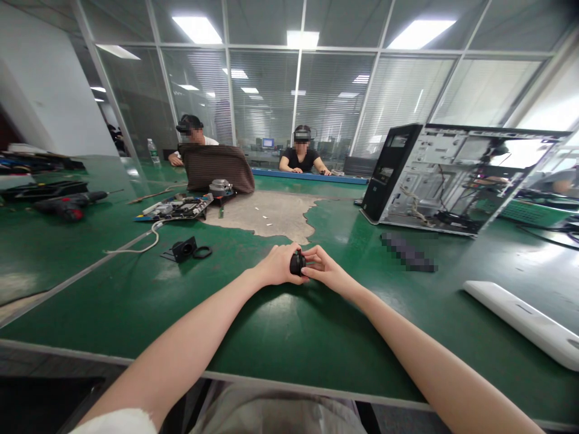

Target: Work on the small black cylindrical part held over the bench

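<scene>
Between my hands, just above the green table [253,325], is a small black round part [297,263] that looks like a lens; its exact kind is hard to make out. My left hand [277,265] curls around it from the left, thumb below and fingers on top. From the right, my right hand [326,268] pinches its near edge with thumb and fingertips. Off to the left lie a black bracket-like piece [183,249] and a flat black ring [202,252].
An opened computer case [434,181] stands at the right, near a white bar-shaped device [520,319]. A circuit board [176,208], a cordless drill [72,204] and a brown cloth-like cover [219,169] are to the left. Two people [302,154] sit across the table.
</scene>
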`<state>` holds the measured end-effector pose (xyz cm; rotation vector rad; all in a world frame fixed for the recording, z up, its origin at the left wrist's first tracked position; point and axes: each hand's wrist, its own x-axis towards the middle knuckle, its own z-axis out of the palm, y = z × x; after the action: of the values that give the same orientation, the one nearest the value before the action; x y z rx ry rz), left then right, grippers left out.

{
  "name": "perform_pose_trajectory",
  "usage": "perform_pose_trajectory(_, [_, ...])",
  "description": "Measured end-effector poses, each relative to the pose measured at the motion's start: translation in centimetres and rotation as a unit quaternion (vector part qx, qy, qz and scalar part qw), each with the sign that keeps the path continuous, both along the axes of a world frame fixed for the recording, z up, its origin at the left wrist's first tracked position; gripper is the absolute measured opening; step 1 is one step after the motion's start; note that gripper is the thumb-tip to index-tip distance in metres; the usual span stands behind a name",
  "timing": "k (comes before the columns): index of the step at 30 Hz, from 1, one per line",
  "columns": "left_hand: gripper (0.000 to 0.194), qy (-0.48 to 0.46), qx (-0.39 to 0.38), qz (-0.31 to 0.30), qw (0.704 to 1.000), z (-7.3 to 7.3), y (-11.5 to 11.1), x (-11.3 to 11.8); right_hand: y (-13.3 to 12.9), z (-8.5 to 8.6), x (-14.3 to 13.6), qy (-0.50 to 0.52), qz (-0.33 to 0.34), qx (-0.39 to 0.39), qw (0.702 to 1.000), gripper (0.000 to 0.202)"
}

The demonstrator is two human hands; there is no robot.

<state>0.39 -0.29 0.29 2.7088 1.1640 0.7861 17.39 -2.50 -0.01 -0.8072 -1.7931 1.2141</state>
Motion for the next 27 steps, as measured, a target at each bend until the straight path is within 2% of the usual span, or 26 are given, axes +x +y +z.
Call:
perform_pose_trajectory(5, [0.055, 0.003, 0.003, -0.001, 1.000, 0.0, 0.1, 0.0, 0.1, -0.2, -0.2, 0.004, -0.021, -0.006, 1.000, 0.020])
perform_pose_trajectory(12, [0.057, 0.000, -0.007, -0.001, 1.000, 0.2, -0.2, 0.0, 0.7, -0.7, -0.2, -0.020, -0.046, -0.028, 0.998, 0.029])
perform_pose_trajectory(19, [0.057, 0.007, -0.003, 0.003, 1.000, 0.2, -0.2, 0.0, 0.0, 0.3, 0.2, -0.015, 0.018, -0.020, 1.000, 0.033])
perform_pose_trajectory(23, [0.057, 0.006, 0.002, 0.000, 1.000, 0.1, -0.1, 0.0, 0.2, -0.1, 0.0, -0.003, -0.014, -0.017, 1.000, 0.022])
perform_pose_trajectory(27, [0.057, 0.006, -0.006, 0.002, 1.000, 0.2, -0.1, 0.1, 0.7, -0.7, -0.3, -0.008, -0.036, -0.013, 0.999, 0.025])
